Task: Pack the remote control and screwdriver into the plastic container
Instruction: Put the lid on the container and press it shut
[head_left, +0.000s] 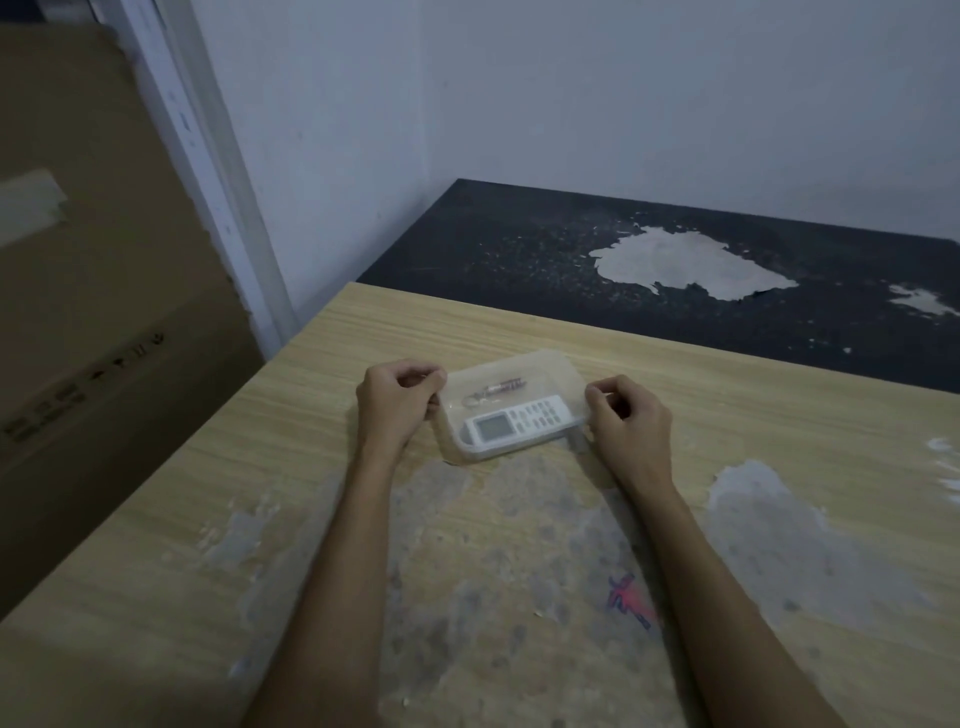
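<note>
A clear plastic container (556, 371) rests on the wooden table. Inside it lies a white remote control (522, 420) with a small screen, its length running left to right. Behind the remote, also inside, lies a small screwdriver (493, 391) with a clear handle. My left hand (397, 400) pinches the container's left edge with curled fingers. My right hand (626, 418) grips its right edge the same way. Whether a clear lid covers the container I cannot tell.
The wooden table (311, 519) has worn grey patches and a red-blue mark (631, 603) near me. A black table (519, 249) with peeled patches stands behind it against the white wall. A large cardboard box (104, 312) stands to the left.
</note>
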